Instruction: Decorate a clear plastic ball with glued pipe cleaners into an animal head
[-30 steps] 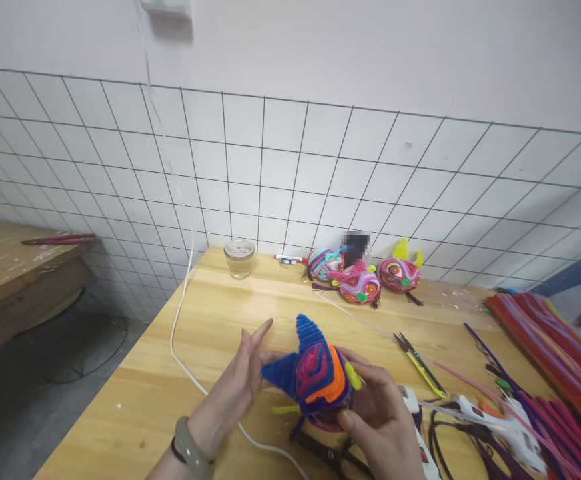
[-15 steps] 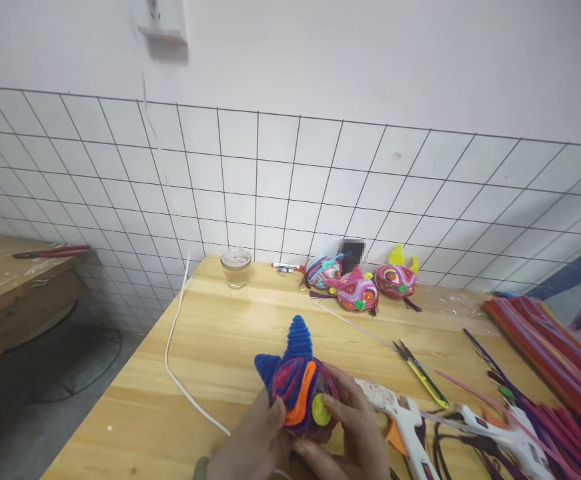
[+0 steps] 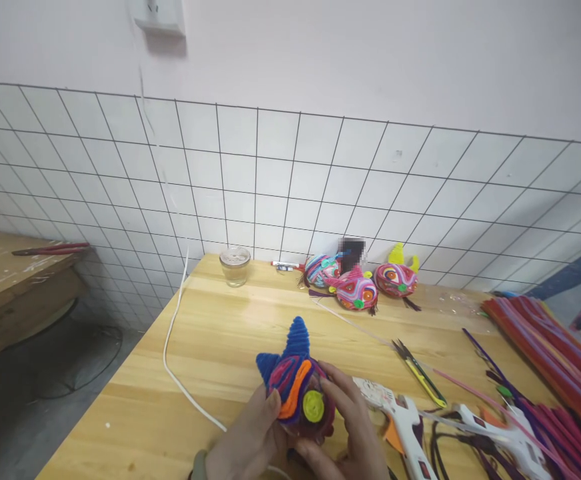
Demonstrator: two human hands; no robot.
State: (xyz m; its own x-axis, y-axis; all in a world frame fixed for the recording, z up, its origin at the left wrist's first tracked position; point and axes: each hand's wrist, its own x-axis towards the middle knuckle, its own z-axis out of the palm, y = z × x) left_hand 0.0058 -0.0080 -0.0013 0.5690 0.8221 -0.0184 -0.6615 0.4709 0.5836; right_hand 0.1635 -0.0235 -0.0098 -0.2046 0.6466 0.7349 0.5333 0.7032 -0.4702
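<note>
Gripping a blue-eared toy from opposite sides, the left hand and right hand hold it over the table. Glue guns and snips lie toward its right; three striped toys and a glass sit along its far edge.

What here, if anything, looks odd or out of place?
A dark patch behind the striped animal-face ornaments is pixelated, unlike everything around it. A stray white speck lies on the wooden table, near its left edge.
</note>
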